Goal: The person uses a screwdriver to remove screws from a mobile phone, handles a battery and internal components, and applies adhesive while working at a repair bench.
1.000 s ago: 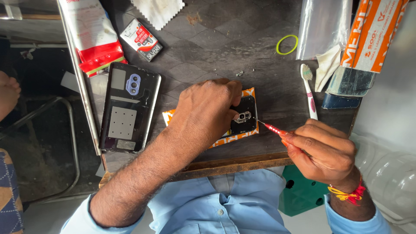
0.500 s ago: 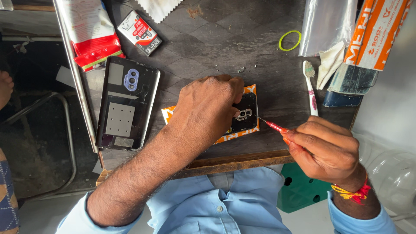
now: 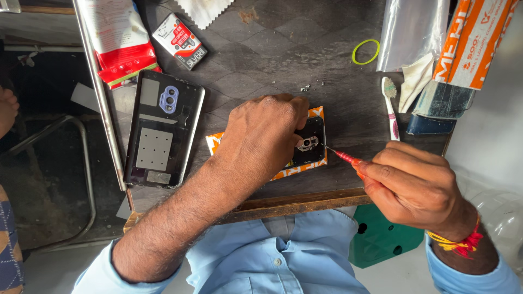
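My left hand (image 3: pixel 261 133) lies flat over a black phone (image 3: pixel 310 142) and presses it down on an orange and white card (image 3: pixel 318 114) on the dark table (image 3: pixel 283 60). Only the phone's right end shows, with its metal camera bracket. My right hand (image 3: pixel 417 185) grips a thin red-handled screwdriver (image 3: pixel 344 157), whose tip touches the phone's right edge near the bracket.
A removed black phone back cover (image 3: pixel 163 128) lies left of my hand. A small battery pack (image 3: pixel 180 41), a red and white packet (image 3: pixel 120 38), a white cloth (image 3: pixel 204 11), a yellow-green rubber band (image 3: pixel 365 51), a toothbrush (image 3: pixel 390 106) and orange boxes (image 3: pixel 474 38) ring the work spot.
The view has shifted slightly. My hands stay on the phone and screwdriver, the tip still at the phone's right edge.
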